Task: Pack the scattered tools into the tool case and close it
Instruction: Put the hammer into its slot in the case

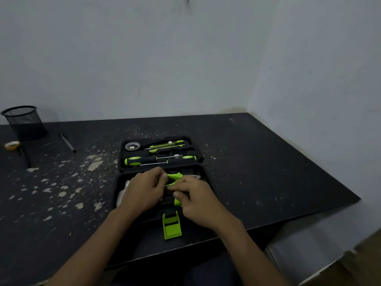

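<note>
Latch [172, 226] near the wrists hung open. Left hand [144, 190] and right hand [195, 203] both pinched the green pliers [174, 176] over the tool case [122, 153]. Screwdrivers [142, 160] beyond the fingers were already slotted, so nearly done I reckon.

Bare left grip [144, 190], bare right grip [198, 203], bare forearms [92, 240], dark navy clothing [206, 271] over the lap

Both forearms are stretched forward, bare, and angled inward so that the hands nearly meet. The left hand [144, 190] is held knuckles up, its fingers curled onto a green-handled tool [174, 176]. The right hand [199, 203] is set just beside it, its fingers curled onto the same tool and its thumb pointed toward the left hand.
</note>
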A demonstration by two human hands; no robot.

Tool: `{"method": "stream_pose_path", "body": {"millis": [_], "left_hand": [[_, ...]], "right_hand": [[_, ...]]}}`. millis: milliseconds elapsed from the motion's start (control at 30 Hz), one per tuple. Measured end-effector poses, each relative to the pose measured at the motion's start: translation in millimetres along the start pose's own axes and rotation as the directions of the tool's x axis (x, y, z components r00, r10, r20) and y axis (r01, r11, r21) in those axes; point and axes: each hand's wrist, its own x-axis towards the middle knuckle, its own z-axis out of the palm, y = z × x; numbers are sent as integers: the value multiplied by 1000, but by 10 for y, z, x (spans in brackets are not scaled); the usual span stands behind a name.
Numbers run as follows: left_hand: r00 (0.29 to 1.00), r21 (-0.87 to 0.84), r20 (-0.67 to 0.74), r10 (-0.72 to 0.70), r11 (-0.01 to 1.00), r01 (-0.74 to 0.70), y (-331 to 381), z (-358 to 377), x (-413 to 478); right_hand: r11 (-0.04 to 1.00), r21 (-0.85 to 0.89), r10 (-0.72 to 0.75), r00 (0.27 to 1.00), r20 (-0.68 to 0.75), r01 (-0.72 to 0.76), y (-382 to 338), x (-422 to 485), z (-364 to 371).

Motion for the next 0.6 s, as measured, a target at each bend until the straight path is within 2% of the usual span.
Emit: {"method": "stream_pose_path", "body": {"millis": [167, 333, 433, 500, 600], "left_hand": [[999, -20, -24, -41, 999, 40, -20, 9, 57], [997, 144, 42, -70, 988, 63, 91, 74, 178], [998, 245, 43, -48, 969, 36, 180, 93, 182], [1000, 266, 10, -20, 964, 17, 180, 95, 158], [1000, 164, 0, 11, 986, -10, 100, 88, 134]], "right_hand": [[994, -79, 71, 996, -45, -74, 59, 4, -70], [973, -12, 228, 973, -44, -229, 23, 54, -152], [945, 23, 325, 943, 72, -327, -49, 148, -275], [930, -25, 366, 918, 154, -367, -99, 254, -336], [917, -52, 398, 893, 210, -396, -108, 363, -372]]}}
